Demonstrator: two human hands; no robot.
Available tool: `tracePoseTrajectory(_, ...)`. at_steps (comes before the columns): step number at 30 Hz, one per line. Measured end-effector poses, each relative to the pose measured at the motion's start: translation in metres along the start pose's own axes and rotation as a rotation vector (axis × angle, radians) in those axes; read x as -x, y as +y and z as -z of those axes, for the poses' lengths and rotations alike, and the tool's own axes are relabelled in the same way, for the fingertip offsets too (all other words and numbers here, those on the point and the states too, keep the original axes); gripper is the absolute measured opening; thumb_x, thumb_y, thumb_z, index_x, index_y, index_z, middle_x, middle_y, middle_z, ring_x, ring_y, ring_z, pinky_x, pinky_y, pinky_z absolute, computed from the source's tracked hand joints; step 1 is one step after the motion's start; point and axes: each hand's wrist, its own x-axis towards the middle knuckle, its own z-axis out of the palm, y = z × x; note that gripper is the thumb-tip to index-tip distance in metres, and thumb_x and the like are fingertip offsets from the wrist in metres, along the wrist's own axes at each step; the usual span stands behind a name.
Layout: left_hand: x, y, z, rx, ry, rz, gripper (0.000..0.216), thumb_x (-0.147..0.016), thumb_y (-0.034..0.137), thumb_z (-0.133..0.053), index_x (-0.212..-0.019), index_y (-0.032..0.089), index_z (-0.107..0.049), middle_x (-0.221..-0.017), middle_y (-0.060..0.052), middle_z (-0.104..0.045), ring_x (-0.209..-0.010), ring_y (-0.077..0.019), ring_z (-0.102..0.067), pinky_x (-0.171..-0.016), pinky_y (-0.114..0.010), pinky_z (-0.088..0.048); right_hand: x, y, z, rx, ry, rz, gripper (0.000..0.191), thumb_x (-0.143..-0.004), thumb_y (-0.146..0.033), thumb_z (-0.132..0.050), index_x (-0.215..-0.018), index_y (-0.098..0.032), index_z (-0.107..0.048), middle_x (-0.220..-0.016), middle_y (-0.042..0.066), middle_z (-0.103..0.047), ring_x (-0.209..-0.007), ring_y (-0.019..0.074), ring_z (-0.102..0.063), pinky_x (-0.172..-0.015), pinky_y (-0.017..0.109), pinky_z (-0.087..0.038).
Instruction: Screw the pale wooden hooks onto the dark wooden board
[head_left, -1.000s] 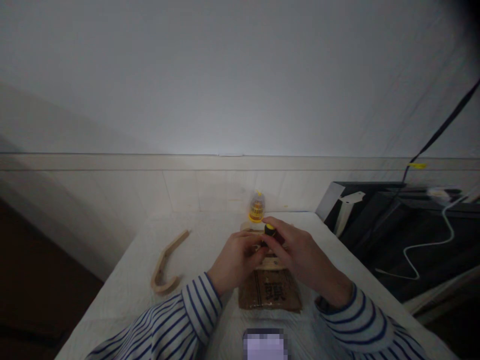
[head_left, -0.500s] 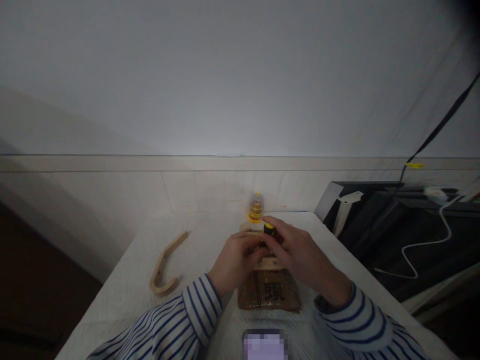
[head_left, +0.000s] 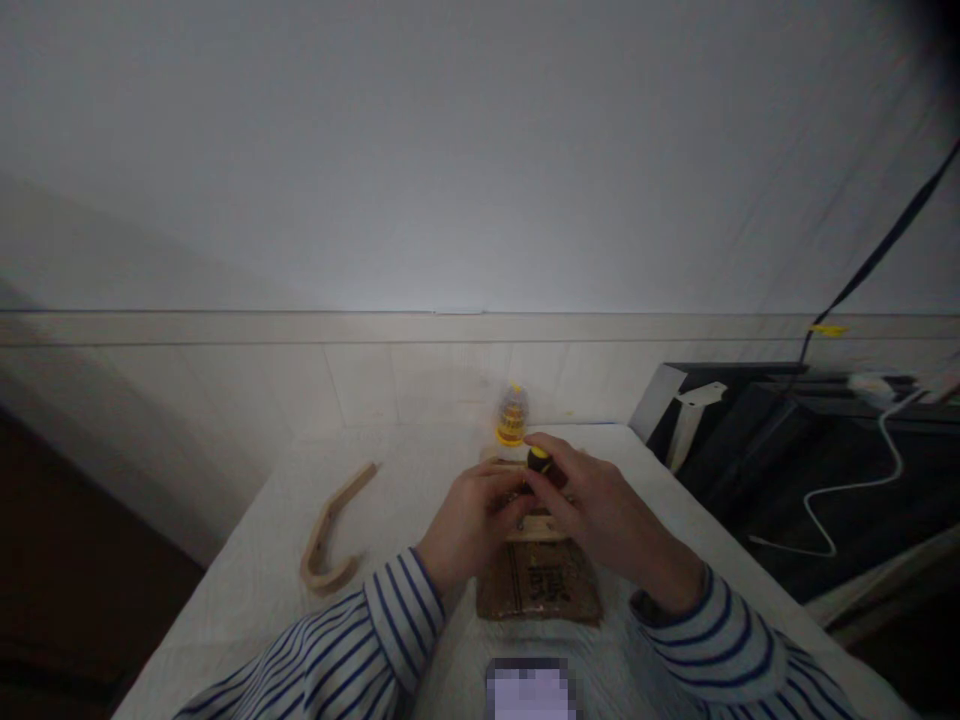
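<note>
My right hand [head_left: 592,495] is closed around a small screwdriver [head_left: 538,459] with a black and yellow handle, its end pointing up between thumb and fingers. Close against it, the curled fingers of my left hand [head_left: 476,515] pinch together; what they grip is hidden. Below both hands a pale wooden piece [head_left: 540,528] shows a small metal fastener near its left end. It lies over a brown printed packet [head_left: 536,585]. The screwdriver's tip is out of sight behind my fingers.
A hook-shaped wooden piece [head_left: 319,535] lies on the white-covered table [head_left: 247,560] to the left. At the back stands a yellow container with a clear cover [head_left: 512,418]. A phone [head_left: 529,690] lies at the front edge. Dark panels [head_left: 787,470] and a white cable [head_left: 855,490] are on the right.
The screwdriver handle has turned or tilted very slightly in my right hand. Both hands stay in nearly the same place, and the objects around them have not moved.
</note>
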Motion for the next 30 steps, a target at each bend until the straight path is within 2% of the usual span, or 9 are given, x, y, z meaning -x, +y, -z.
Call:
tracePoseTrajectory(5, 0.0, -0.003, -0.002, -0.007, 0.003, 0.015, 0.02, -0.085, 0.015, -0.055, -0.1, 0.021, -0.065, -0.099, -0.002, -0.068, -0.09, -0.0166, -0.06, -0.083, -0.027, -0.046, 0.0, 0.0, 0.0, 0.017, -0.007, 0.009, 0.034, -0.091, -0.028, -0.043, -0.122, -0.017, -0.044, -0.093, 0.009, -0.066, -0.077, 0.0201, -0.064, -0.066, 0.034, -0.051)
tracePoseTrajectory(8, -0.001, -0.001, 0.003, -0.06, -0.024, 0.034, 0.02, -0.081, 0.02, -0.061, -0.1, 0.021, -0.065, -0.099, -0.003, -0.068, -0.092, -0.0181, -0.06, -0.084, -0.03, -0.046, 0.0, -0.001, 0.001, 0.008, -0.016, 0.014, 0.033, -0.09, -0.027, -0.043, -0.122, -0.017, -0.044, -0.092, 0.009, -0.066, -0.077, 0.0199, -0.064, -0.065, 0.033, -0.051)
tracePoseTrajectory(12, -0.002, 0.001, 0.017, -0.207, -0.125, -0.028, 0.047, -0.068, 0.027, -0.075, -0.111, 0.021, -0.059, -0.119, -0.007, -0.059, -0.111, -0.025, -0.052, -0.097, -0.04, -0.038, -0.001, -0.001, 0.001, 0.009, -0.012, -0.001, 0.032, -0.091, -0.029, -0.043, -0.121, -0.017, -0.045, -0.089, 0.008, -0.066, -0.074, 0.0193, -0.064, -0.064, 0.033, -0.05)
tracePoseTrajectory(15, -0.002, -0.004, 0.026, -0.271, -0.22, -0.064, 0.06, -0.066, 0.024, -0.076, -0.121, 0.022, -0.052, -0.128, -0.008, -0.053, -0.12, -0.0256, -0.044, -0.102, -0.043, -0.032, -0.002, 0.0, 0.0, 0.003, -0.008, -0.014, 0.031, -0.09, -0.031, -0.043, -0.119, -0.019, -0.047, -0.087, 0.006, -0.067, -0.072, 0.0187, -0.064, -0.063, 0.032, -0.05)
tracePoseTrajectory(18, -0.001, -0.011, 0.03, -0.254, -0.261, -0.089, 0.055, -0.07, 0.019, -0.073, -0.121, 0.023, -0.052, -0.127, -0.007, -0.054, -0.121, -0.0236, -0.045, -0.102, -0.041, -0.034, -0.002, 0.001, 0.0, -0.005, -0.003, -0.021, 0.031, -0.091, -0.031, -0.043, -0.119, -0.019, -0.047, -0.088, 0.006, -0.067, -0.073, 0.0188, -0.064, -0.062, 0.032, -0.05)
tracePoseTrajectory(23, -0.003, -0.011, 0.032, -0.184, -0.285, -0.131, 0.036, -0.075, 0.015, -0.068, -0.11, 0.021, -0.06, -0.124, -0.003, -0.057, -0.118, -0.018, -0.047, -0.104, -0.033, -0.033, -0.002, 0.001, 0.0, 0.018, -0.017, -0.028, 0.031, -0.091, -0.03, -0.043, -0.119, -0.017, -0.047, -0.087, 0.007, -0.066, -0.072, 0.0188, -0.064, -0.061, 0.031, -0.05)
tracePoseTrajectory(30, -0.004, -0.01, 0.031, -0.164, -0.294, -0.131, 0.033, -0.077, 0.011, -0.065, -0.109, 0.02, -0.06, -0.124, -0.003, -0.057, -0.12, -0.0171, -0.046, -0.105, -0.034, -0.031, -0.001, 0.004, -0.001, 0.026, 0.0, -0.008, 0.032, -0.091, -0.032, -0.042, -0.119, -0.017, -0.047, -0.087, 0.007, -0.066, -0.073, 0.0192, -0.064, -0.063, 0.032, -0.05)
